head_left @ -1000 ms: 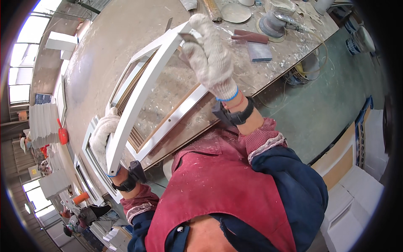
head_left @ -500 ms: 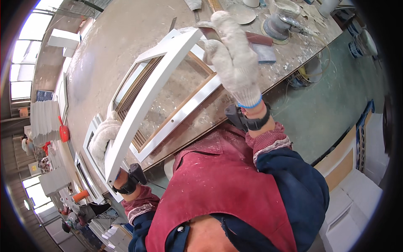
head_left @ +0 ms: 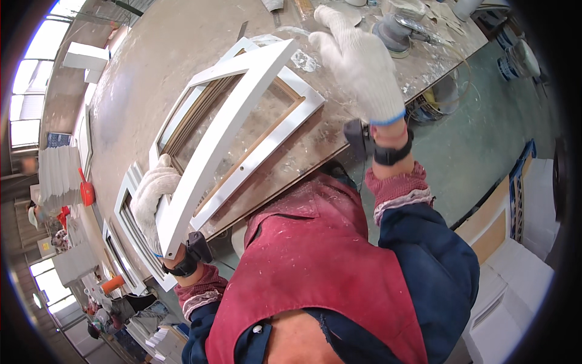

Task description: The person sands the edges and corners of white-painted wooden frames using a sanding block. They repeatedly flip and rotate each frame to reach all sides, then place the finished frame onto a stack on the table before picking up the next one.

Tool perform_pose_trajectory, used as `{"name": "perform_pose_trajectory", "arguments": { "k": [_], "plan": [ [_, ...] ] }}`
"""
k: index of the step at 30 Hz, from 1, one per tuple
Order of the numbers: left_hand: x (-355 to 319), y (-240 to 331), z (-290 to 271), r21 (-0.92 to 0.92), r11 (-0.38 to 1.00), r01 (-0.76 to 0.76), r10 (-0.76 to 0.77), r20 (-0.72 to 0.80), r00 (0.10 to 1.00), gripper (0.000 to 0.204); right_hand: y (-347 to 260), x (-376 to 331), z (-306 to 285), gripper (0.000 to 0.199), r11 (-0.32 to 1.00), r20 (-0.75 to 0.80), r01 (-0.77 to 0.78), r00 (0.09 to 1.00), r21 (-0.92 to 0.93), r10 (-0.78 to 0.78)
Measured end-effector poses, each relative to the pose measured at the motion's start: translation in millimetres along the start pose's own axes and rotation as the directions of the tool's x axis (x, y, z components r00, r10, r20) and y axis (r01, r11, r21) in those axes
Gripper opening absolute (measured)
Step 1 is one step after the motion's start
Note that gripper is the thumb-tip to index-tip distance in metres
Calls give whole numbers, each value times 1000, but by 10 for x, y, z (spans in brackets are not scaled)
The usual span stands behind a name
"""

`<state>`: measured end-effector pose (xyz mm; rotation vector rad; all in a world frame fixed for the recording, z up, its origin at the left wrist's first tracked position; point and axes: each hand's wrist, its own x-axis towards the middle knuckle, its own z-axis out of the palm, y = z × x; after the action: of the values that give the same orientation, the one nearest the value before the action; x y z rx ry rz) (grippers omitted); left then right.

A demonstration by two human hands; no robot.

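A white, curved-top window frame (head_left: 209, 142) with brown inner edging lies at an angle over the near side of the workbench. My left hand (head_left: 156, 191), in a white knit glove, is closed round the lower left end of its curved rail. Beyond the frame's far right corner, my right hand (head_left: 359, 64) is gloved too and stretched over the bench. A thin metal scraper blade (head_left: 312, 25) shows between its thumb and forefinger; the other fingers and the handle are hidden. Near this hand stands a round sander (head_left: 393, 33) with a hose.
The dusty workbench (head_left: 139, 79) has white smears. More white frames (head_left: 124, 246) lie past my left hand, near a red dustpan-like tool (head_left: 86, 191) and stacked white panels (head_left: 57, 173). A bucket (head_left: 445, 97) stands below the right edge, on the green floor (head_left: 436, 170).
My right hand has moved right and farther from the frame, the blade shifting with it. The hand now covers the red and grey block. My left hand keeps its hold.
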<state>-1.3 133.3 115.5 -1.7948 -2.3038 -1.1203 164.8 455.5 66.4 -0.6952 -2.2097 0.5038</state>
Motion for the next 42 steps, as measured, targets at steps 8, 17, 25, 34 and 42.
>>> {"name": "perform_pose_trajectory", "arguments": {
  "k": [8,17,25,34,42],
  "plan": [
    [-24,-28,4,2,1000,13,-13,-11,1000,30,-76,-237,-28,43,905,-57,57,998,421,-36],
    [-15,4,-30,11,1000,0,0,-10,1000,30,-248,-222,-128,38,928,-7,157,986,339,-164],
    [-8,62,2,16,1000,-7,7,-10,1000,30,57,-45,-176,37,998,136,54,989,-33,-49],
    [-17,41,-21,17,1000,18,-18,-8,1000,31,-163,-284,-53,36,901,33,6,999,433,-23],
    [8,20,-10,6,999,38,-38,3,999,31,-242,-522,405,49,651,-19,-85,988,754,151]
  ]
}}
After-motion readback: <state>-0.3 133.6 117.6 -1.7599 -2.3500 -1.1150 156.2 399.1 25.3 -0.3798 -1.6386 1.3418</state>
